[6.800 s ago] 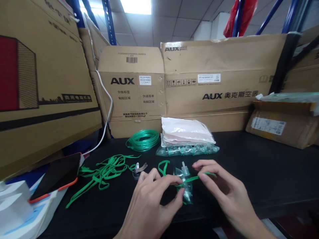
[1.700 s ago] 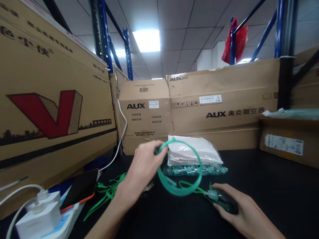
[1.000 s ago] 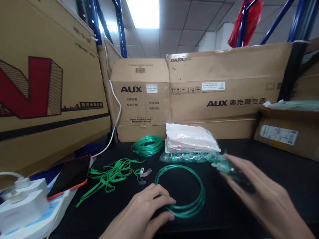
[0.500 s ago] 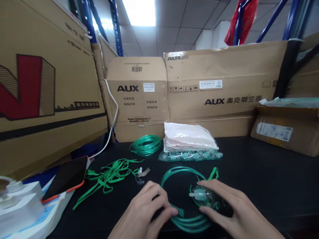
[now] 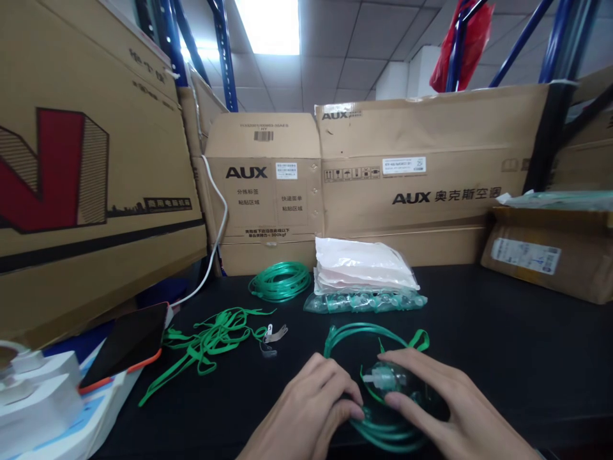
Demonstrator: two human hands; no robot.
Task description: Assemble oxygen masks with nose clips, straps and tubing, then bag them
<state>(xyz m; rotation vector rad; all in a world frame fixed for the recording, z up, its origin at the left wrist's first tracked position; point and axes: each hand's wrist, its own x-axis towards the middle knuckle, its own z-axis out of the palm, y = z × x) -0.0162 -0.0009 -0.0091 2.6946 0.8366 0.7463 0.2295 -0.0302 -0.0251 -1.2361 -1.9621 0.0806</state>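
A coil of green tubing [image 5: 390, 439] lies on the black table in front of me. My left hand [image 5: 318, 406] is closed at the coil's near left side, its fingertips pinching the tubing beside a small clear green end piece. My right hand [image 5: 445, 396] curves thumb and fingers around a clear oxygen mask [image 5: 391, 378], which rests inside the coil with its pale connector pointing left. The mask's green elastic strap [image 5: 420, 339] loops out beyond my right fingers. Part of the mask is hidden under my right hand.
Behind lie another green tubing coil [image 5: 280, 281], a bag of clear green parts [image 5: 366, 302] and white packets [image 5: 361, 265]. To the left are green straps [image 5: 211, 342], metal clips [image 5: 275, 333], a phone [image 5: 127, 342] and a power strip [image 5: 45, 390]. Cardboard boxes [image 5: 268, 211] wall the back.
My left hand has moved right with the tubing, closer to the mask. The coil's left side has drawn inward to the right. My right hand stays on the mask.
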